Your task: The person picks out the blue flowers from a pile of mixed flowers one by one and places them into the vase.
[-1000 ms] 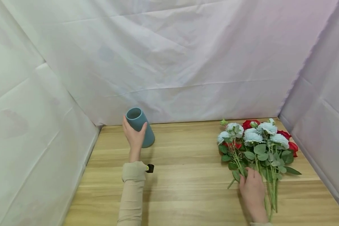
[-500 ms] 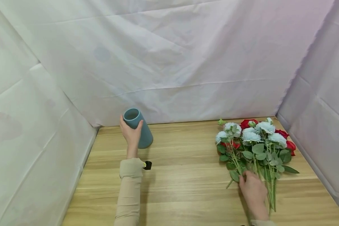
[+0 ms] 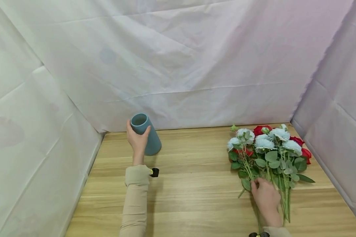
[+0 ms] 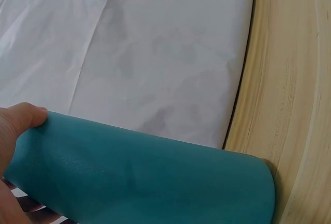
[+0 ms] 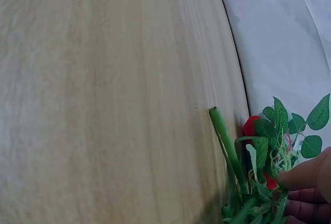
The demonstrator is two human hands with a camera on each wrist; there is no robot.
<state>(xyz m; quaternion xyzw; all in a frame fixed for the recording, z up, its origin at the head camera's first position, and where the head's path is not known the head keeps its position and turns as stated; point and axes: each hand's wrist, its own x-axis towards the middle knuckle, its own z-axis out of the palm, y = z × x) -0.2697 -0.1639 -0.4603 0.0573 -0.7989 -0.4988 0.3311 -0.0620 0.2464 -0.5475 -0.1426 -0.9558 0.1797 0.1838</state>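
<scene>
Right hand [image 3: 266,199]: thumb and fingertips are drawn together on a thin stem [image 3: 250,171].
Pinched stem: whether it is raised from the wooden table [image 3: 195,184] cannot be told.
Loose stems [image 3: 287,205]: laid just right of the right fingers, not seen to be gripped.
Leaves [image 3: 272,156]: heaped past the right fingertips.
Pale blossoms [image 3: 264,143] and red blossoms [image 3: 306,154]: crowded together farther beyond those fingertips.
Left hand [image 3: 137,140]: the upper part of a blue vase [image 3: 153,141] is gripped, some fingers being hidden.
Vase: held between left thumb and fingers, with its base at the table, well apart from the right fingers.
Vase mouth [image 3: 139,119]: turned up beyond the left thumb; no stem is seen in it.
Done: the vase is steadied and one stem is pinched.
Left: an early stage is judged; the bunch is not yet separated, and no flower is yet at the vase.
</scene>
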